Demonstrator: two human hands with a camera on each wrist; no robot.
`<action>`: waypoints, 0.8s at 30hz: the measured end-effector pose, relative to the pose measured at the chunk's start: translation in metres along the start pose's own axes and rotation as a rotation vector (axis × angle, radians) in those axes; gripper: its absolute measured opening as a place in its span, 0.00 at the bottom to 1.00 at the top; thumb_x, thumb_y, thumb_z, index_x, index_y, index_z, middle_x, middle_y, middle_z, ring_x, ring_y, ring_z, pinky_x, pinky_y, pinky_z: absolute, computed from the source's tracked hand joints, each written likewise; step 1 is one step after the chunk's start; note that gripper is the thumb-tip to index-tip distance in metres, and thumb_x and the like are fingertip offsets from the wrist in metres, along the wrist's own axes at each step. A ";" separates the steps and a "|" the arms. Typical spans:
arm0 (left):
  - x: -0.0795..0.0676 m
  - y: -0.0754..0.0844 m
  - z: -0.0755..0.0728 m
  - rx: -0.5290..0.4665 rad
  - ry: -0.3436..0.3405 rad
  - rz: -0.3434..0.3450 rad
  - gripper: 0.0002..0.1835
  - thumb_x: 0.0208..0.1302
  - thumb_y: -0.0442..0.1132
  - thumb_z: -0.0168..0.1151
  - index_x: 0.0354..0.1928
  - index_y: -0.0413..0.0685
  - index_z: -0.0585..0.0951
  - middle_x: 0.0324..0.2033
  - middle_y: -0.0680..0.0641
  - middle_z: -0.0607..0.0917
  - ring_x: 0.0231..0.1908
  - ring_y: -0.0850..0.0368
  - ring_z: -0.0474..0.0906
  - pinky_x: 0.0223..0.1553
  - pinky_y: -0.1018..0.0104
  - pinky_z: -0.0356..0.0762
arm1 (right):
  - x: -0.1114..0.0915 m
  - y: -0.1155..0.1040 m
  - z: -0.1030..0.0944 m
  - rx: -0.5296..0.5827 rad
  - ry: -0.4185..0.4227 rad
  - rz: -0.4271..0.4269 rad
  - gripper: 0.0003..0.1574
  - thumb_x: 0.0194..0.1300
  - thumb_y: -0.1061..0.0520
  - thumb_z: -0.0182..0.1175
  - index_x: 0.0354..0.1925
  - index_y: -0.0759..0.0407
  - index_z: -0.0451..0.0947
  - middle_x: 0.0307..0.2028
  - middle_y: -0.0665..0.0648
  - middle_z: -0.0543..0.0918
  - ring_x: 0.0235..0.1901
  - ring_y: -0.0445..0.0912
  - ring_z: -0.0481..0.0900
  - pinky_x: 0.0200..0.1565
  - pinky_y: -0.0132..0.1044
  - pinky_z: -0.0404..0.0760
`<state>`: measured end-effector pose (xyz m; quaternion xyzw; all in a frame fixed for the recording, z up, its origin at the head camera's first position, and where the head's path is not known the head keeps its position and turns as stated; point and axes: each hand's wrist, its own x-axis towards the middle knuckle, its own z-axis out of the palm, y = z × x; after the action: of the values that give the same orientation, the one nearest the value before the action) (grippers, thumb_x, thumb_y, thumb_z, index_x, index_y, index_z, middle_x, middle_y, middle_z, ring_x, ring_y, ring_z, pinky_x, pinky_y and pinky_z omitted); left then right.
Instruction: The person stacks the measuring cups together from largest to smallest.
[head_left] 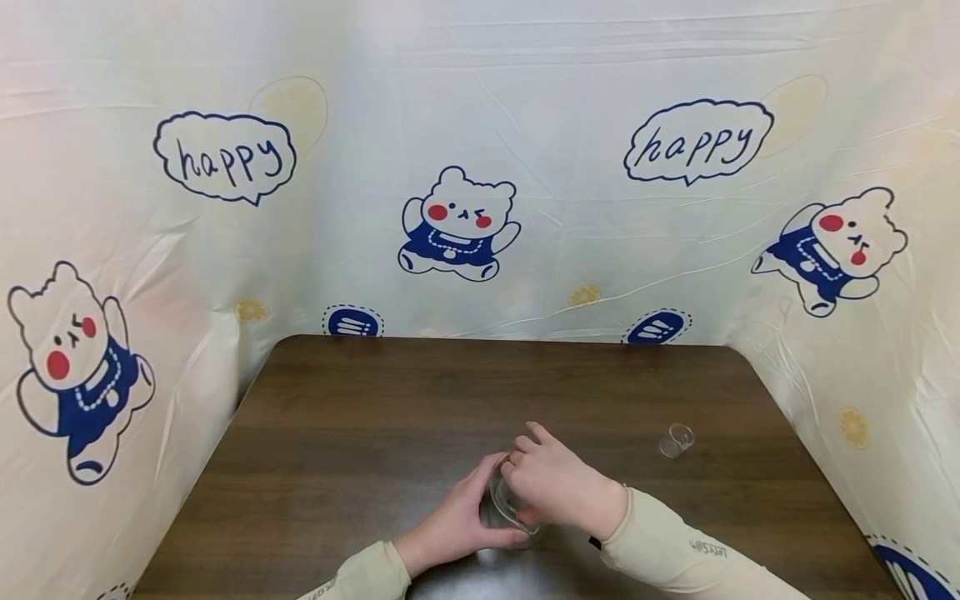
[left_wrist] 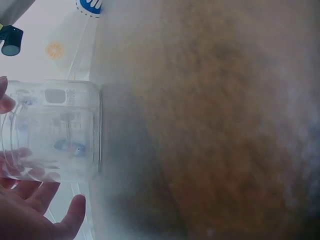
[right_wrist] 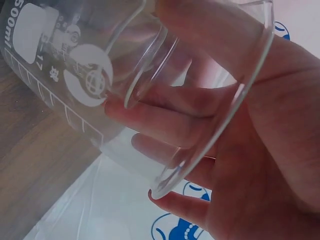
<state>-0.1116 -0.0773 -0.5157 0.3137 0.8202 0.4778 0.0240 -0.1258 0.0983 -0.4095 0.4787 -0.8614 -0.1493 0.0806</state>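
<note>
A large clear glass beaker [right_wrist: 45, 75] with white "500ml" markings stands upright on the table in front of me. My left hand [head_left: 457, 521] holds it from outside, thumb and fingers spread around its upper wall. My right hand [head_left: 555, 483] reaches down through the mouth, and its fingers [right_wrist: 155, 120] show inside the large beaker in the right wrist view. Between thumb and fingers there it pinches a smaller glass beaker [right_wrist: 131, 95], whose rim sits within the large one. The lower part of the smaller beaker is blurred by the glass layers.
A separate small clear beaker [head_left: 677, 441] is on the right part of the dark wooden table [head_left: 337, 433]. Pale printed cloth [head_left: 465, 108] hangs behind the table and along both sides.
</note>
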 end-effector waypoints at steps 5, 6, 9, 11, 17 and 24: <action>0.000 0.001 0.000 -0.003 -0.009 -0.011 0.47 0.47 0.63 0.68 0.67 0.67 0.55 0.60 0.61 0.69 0.56 0.64 0.69 0.56 0.63 0.69 | 0.000 -0.001 0.001 -0.017 0.017 -0.006 0.31 0.39 0.32 0.70 0.37 0.51 0.83 0.31 0.46 0.83 0.37 0.45 0.75 0.56 0.51 0.69; 0.000 0.001 -0.001 0.002 -0.009 -0.006 0.47 0.47 0.63 0.68 0.67 0.67 0.55 0.60 0.60 0.69 0.56 0.64 0.69 0.56 0.62 0.69 | 0.000 -0.002 0.001 -0.020 0.019 -0.005 0.32 0.39 0.32 0.70 0.37 0.51 0.83 0.31 0.46 0.83 0.37 0.45 0.75 0.56 0.51 0.70; 0.000 0.003 -0.001 0.013 -0.008 -0.003 0.48 0.47 0.63 0.69 0.67 0.66 0.55 0.59 0.59 0.69 0.55 0.64 0.70 0.55 0.62 0.70 | 0.000 -0.002 0.001 -0.028 0.017 -0.001 0.33 0.39 0.31 0.70 0.37 0.51 0.83 0.32 0.46 0.83 0.37 0.45 0.75 0.56 0.51 0.69; 0.001 0.004 -0.002 0.019 -0.010 0.001 0.48 0.46 0.63 0.69 0.67 0.65 0.55 0.59 0.59 0.70 0.54 0.63 0.70 0.55 0.62 0.70 | 0.001 -0.003 0.001 -0.031 0.014 0.004 0.33 0.39 0.31 0.70 0.38 0.51 0.83 0.32 0.46 0.84 0.37 0.45 0.75 0.56 0.50 0.69; 0.001 0.006 -0.003 0.023 -0.015 -0.005 0.47 0.47 0.63 0.68 0.67 0.65 0.56 0.58 0.58 0.70 0.54 0.63 0.70 0.55 0.62 0.70 | 0.002 -0.004 0.002 -0.045 0.004 0.015 0.33 0.38 0.31 0.70 0.38 0.50 0.83 0.32 0.46 0.84 0.38 0.44 0.75 0.56 0.50 0.69; 0.000 0.005 -0.002 0.020 -0.026 -0.032 0.47 0.47 0.64 0.68 0.67 0.67 0.54 0.59 0.59 0.69 0.55 0.64 0.70 0.56 0.62 0.69 | 0.002 -0.005 0.003 -0.051 -0.003 0.021 0.33 0.39 0.31 0.70 0.38 0.50 0.83 0.33 0.46 0.84 0.39 0.44 0.75 0.56 0.50 0.69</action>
<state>-0.1098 -0.0772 -0.5101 0.3067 0.8295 0.4651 0.0392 -0.1236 0.0947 -0.4145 0.4673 -0.8624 -0.1710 0.0931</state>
